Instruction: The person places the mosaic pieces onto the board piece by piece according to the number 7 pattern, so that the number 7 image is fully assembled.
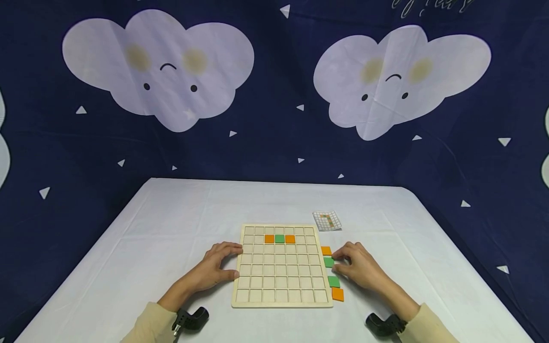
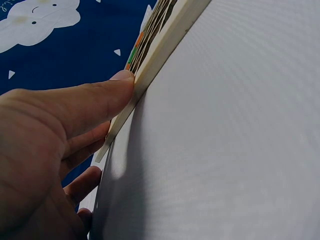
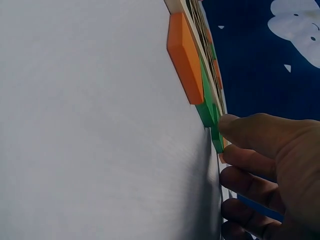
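Observation:
A light wooden grid board [image 1: 283, 305] lies flat on the table, with a row of orange [image 1: 269, 239], green [image 1: 279, 239] and orange [image 1: 290, 239] square tiles in its upper cells. My left hand [image 1: 213, 267] rests against the board's left edge, thumb and fingers spread along it. At the right edge, my right hand [image 1: 360, 267] pinches a green tile [image 1: 329, 262] between thumb and fingertips at its outer end. An orange tile [image 1: 326, 250] sits just beyond it. Nearer lie another green tile [image 1: 333, 281] and an orange tile [image 3: 184, 57], both beside the board.
A small printed pattern card [image 1: 327, 221] lies behind the board's far right corner. White cloth covers the table [image 1: 171, 214]. A dark blue curtain [image 1: 274, 143] with clouds hangs behind its far edge. Black wrist devices [image 1: 193, 318] sit at both sleeves.

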`<control>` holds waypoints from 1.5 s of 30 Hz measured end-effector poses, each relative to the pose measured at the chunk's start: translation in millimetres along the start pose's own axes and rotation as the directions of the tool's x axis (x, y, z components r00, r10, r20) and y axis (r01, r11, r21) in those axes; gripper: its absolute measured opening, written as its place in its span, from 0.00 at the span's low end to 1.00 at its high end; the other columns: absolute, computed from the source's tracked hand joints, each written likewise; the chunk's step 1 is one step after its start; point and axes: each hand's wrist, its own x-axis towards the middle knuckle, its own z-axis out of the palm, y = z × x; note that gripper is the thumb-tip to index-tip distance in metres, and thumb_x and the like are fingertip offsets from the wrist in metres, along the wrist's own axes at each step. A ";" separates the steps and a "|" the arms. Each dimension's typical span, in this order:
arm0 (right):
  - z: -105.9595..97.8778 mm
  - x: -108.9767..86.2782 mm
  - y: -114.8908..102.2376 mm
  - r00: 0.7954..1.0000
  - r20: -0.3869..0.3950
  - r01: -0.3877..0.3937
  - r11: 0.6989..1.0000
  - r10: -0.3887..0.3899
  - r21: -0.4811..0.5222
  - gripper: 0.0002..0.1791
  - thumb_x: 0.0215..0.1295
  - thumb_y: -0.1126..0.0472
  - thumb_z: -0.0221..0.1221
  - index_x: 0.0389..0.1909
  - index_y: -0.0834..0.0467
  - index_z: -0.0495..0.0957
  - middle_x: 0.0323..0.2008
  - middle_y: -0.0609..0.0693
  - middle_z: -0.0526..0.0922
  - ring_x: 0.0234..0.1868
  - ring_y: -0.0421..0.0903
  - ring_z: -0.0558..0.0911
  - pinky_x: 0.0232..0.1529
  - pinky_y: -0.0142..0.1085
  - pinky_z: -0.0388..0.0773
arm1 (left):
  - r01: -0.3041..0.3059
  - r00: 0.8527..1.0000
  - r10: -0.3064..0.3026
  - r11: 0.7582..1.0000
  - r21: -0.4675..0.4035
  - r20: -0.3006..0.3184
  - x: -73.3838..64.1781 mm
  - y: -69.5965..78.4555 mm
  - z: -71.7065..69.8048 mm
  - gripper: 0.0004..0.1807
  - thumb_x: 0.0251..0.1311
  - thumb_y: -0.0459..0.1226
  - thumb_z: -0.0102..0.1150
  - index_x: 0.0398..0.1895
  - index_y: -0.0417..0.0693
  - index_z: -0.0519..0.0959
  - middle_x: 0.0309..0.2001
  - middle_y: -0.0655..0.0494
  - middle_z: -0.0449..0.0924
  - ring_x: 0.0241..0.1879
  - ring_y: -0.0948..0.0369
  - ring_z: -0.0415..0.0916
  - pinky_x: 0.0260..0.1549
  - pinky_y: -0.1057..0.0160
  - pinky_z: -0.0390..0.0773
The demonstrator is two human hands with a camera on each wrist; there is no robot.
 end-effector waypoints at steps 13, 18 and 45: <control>1.6 -3.4 2.3 0.999 -0.015 0.048 0.999 -0.048 -0.011 0.12 0.48 0.57 0.69 0.36 0.49 0.83 0.32 0.39 0.76 0.35 0.38 0.66 0.37 0.31 0.64 | 0.019 1.000 -0.019 1.000 -0.009 -0.004 0.4 0.7 0.9 0.29 0.48 0.41 0.69 0.57 0.49 0.74 0.64 0.55 0.67 0.67 0.48 0.56 0.63 0.38 0.51; 2.2 -3.1 2.3 0.998 -0.013 0.055 0.998 -0.055 -0.017 0.12 0.47 0.58 0.69 0.36 0.49 0.83 0.32 0.38 0.76 0.36 0.38 0.66 0.38 0.31 0.64 | 0.014 1.000 -0.014 1.000 -0.008 -0.004 0.2 0.1 1.2 0.29 0.47 0.41 0.69 0.56 0.49 0.74 0.64 0.54 0.68 0.66 0.48 0.56 0.63 0.39 0.51; 0.4 -1.9 0.7 0.998 -0.024 0.060 0.998 -0.060 -0.025 0.10 0.49 0.57 0.69 0.34 0.49 0.83 0.31 0.37 0.75 0.35 0.38 0.67 0.37 0.31 0.66 | -0.026 1.000 0.026 1.000 0.001 -0.008 -1.0 0.3 0.1 0.29 0.48 0.39 0.68 0.57 0.47 0.74 0.63 0.53 0.68 0.65 0.48 0.57 0.62 0.40 0.51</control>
